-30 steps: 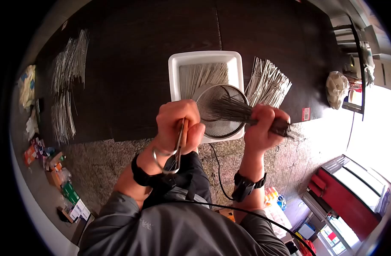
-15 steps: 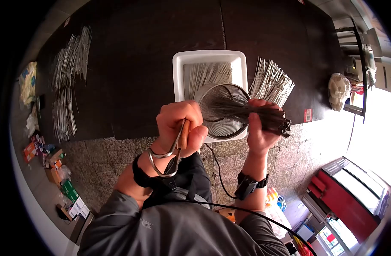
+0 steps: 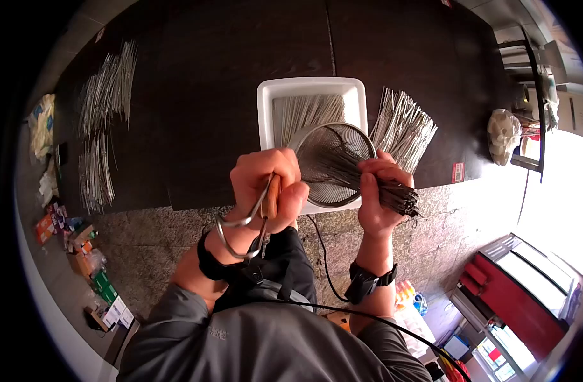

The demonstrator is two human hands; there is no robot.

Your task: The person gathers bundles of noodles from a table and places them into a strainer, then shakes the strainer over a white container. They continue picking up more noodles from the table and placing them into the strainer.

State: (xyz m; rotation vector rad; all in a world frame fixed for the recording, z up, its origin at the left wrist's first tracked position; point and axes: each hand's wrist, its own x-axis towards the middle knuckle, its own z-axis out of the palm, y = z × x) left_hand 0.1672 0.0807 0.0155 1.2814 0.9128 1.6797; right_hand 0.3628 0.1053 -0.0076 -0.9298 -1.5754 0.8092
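Note:
My left hand (image 3: pixel 266 188) is closed around the wooden handle of a wire mesh strainer (image 3: pixel 316 181), whose metal hanging loop sticks out toward my wrist. The strainer's bowl is tilted, its round opening facing right over the front part of a white tub (image 3: pixel 264 108). In my right hand (image 3: pixel 377 204) is a bundle of thin metal skewers (image 3: pixel 398 196), gripped near one end. Their far ends fan out inside the strainer. More skewers (image 3: pixel 309 114) lie side by side in the tub, partly hidden by the strainer.
On the dark table (image 3: pixel 228 51), a pile of skewers (image 3: pixel 403 127) lies right of the tub and two bundles (image 3: pixel 107 89) lie far left. A plastic bag (image 3: pixel 505 135) sits at the right edge. A black cable (image 3: pixel 326 261) hangs near my body.
My right hand and its skewer bundle have shifted slightly left and down, and the bundle tilts more steeply. The strainer and my left hand have barely moved.

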